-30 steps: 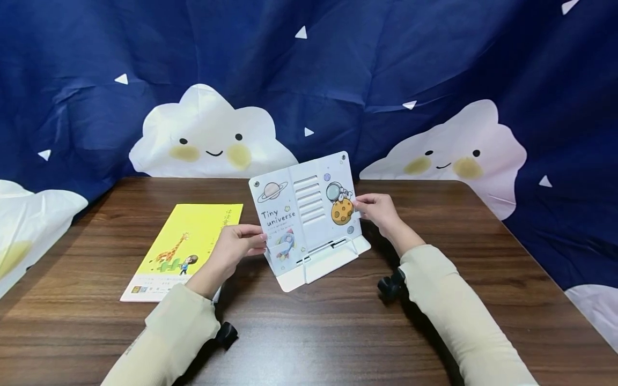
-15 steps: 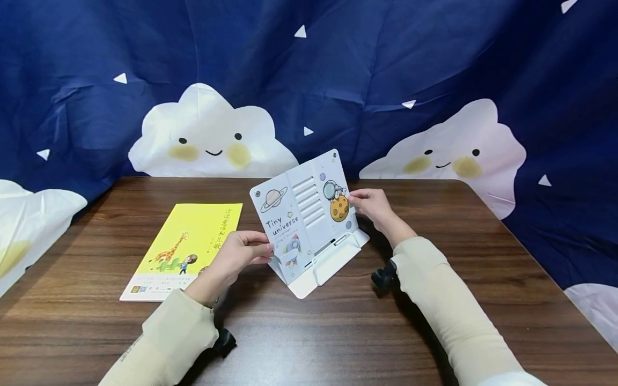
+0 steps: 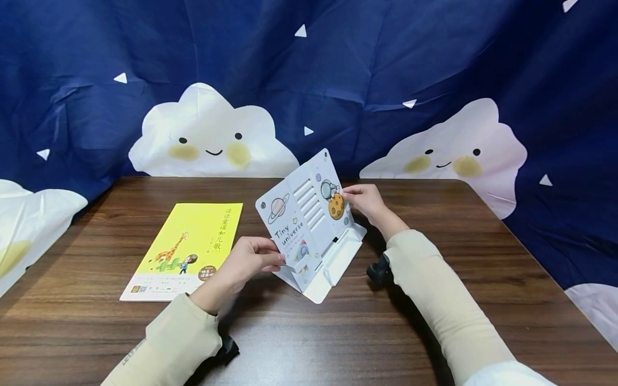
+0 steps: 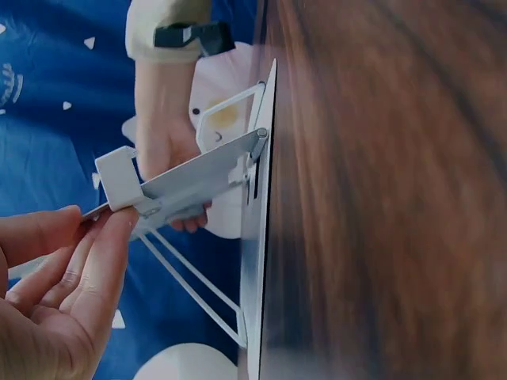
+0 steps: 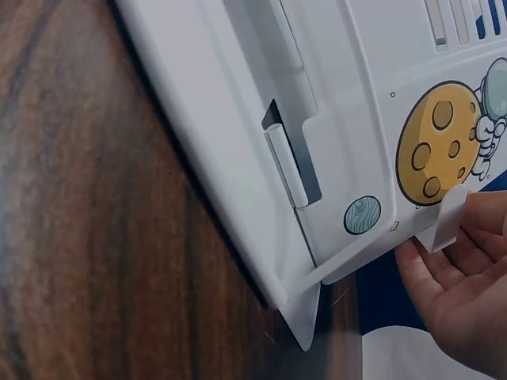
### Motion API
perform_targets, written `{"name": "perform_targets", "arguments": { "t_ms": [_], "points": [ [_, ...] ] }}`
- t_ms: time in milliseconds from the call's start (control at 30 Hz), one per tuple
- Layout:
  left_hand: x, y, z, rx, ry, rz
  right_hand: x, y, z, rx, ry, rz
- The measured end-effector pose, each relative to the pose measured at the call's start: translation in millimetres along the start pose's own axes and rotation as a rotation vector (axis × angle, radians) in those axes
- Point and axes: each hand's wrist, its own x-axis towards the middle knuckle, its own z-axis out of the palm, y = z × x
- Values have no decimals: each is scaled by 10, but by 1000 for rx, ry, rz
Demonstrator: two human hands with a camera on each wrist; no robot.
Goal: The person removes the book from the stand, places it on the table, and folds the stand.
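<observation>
A white book stand (image 3: 309, 206), printed with planets, an astronaut and "Tiny universe", stands on the table with its panel leaning back. It is turned at an angle, its left side nearer to me. My left hand (image 3: 253, 257) pinches the panel's left edge; in the left wrist view the thumb and fingers (image 4: 107, 261) lie on either side of that edge, beside a small white clip. On the opposite edge my right hand (image 3: 369, 203) holds the panel near the orange moon, by another white clip (image 5: 445, 222). Wire supports (image 4: 194, 277) show behind the panel.
A yellow book (image 3: 193, 241) with a giraffe on its cover lies flat at the left of the stand. The brown wooden table (image 3: 309, 348) extends round both. Behind its far edge hangs a dark blue cloth (image 3: 328, 80) with clouds.
The book stand has turned step by step on the table. Its left side has come nearer and rightward, its right side slightly farther back and leftward. Both hands have moved with it.
</observation>
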Motion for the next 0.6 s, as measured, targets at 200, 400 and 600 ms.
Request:
{"name": "perform_targets", "arguments": {
  "t_ms": [200,400,600],
  "points": [
    [-46,24,70,14,-23,10,54,-8,19,-36,-34,-26],
    [-79,39,133,22,-37,13,99,-31,43,-71,-60,-41],
    [-89,54,210,22,-61,23,128,-49,71,-87,-71,-48]
  ]
}}
